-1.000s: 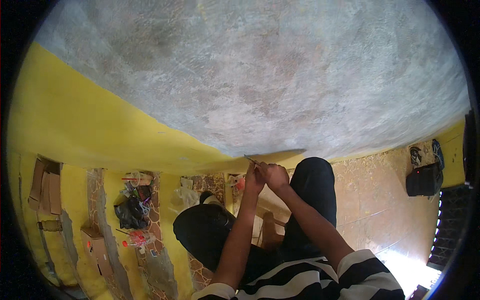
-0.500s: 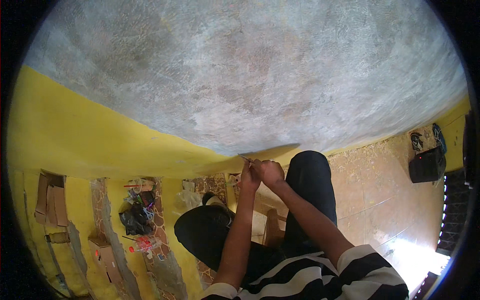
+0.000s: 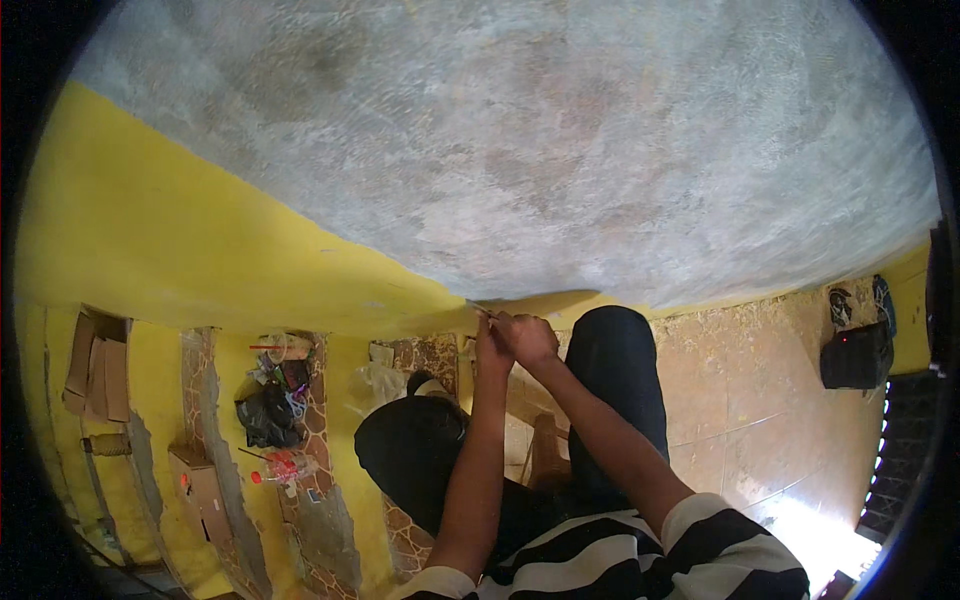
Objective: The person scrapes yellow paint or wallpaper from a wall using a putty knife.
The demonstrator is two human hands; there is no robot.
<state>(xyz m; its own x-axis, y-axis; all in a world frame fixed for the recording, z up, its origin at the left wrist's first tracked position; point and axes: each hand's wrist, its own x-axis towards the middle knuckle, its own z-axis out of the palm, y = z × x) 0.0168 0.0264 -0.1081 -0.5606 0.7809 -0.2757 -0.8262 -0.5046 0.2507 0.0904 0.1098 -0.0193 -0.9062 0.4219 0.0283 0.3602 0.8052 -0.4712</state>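
Note:
My left hand (image 3: 491,348) and my right hand (image 3: 529,338) are held together in front of the lower wall. Both are closed, with the right hand's fingers against the left's. A slim, pale, thin-ended tool (image 3: 479,310) pokes out past the left fingertips; its exact kind is too small to tell. Its tip is close to the line where grey, rough plaster (image 3: 560,180) meets yellow paint (image 3: 220,220). Whether the tip touches the wall cannot be made out. What the right fingers grip is hidden among the hands.
My knees (image 3: 615,370) flank my forearms. Yellow steps at left bear a cardboard box (image 3: 97,365), another carton (image 3: 205,495), a black plastic bag (image 3: 268,415) and a bottle (image 3: 285,467). A black box-shaped thing (image 3: 856,355) stands far right on the tiled floor (image 3: 740,380).
The view has shifted slightly, so the steps and wall line sit higher in the picture. My hands stay together at the wall, a little further left in view, still closed.

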